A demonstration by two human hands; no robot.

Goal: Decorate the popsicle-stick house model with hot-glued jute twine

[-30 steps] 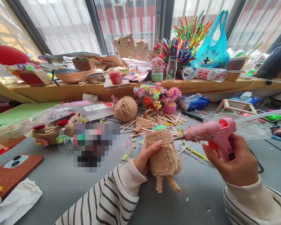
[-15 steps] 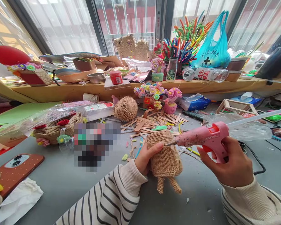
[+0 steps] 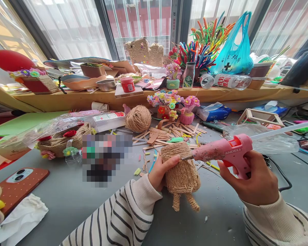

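Note:
My left hand (image 3: pixel 161 169) is closed around the left side of a twine-wrapped body with two short twine legs (image 3: pixel 183 176), its thumb lying across the front. In my right hand (image 3: pixel 259 179) is a pink hot glue gun (image 3: pixel 224 150), gripped by its handle. The gun's metal nozzle meets the upper front of the twine body, close to my left thumb. A long translucent glue stick (image 3: pixel 279 130) sticks out from the back of the gun. The far side of the twine body and my left fingers behind it are hidden.
Beyond my hands lie a ball of twine (image 3: pixel 138 118) and a heap of wooden craft sticks (image 3: pixel 160 136). A woven basket with roses (image 3: pixel 64 145) and a phone (image 3: pixel 23 184) are on the left. Pipe-cleaner flowers (image 3: pixel 165 102) stand before the ledge (image 3: pixel 92 99). A black cable (image 3: pixel 284 174) runs at right.
Almost nothing differs. Both hands, the glue gun and the twine body hold the same pose; the whole view has shifted by a few pixels.

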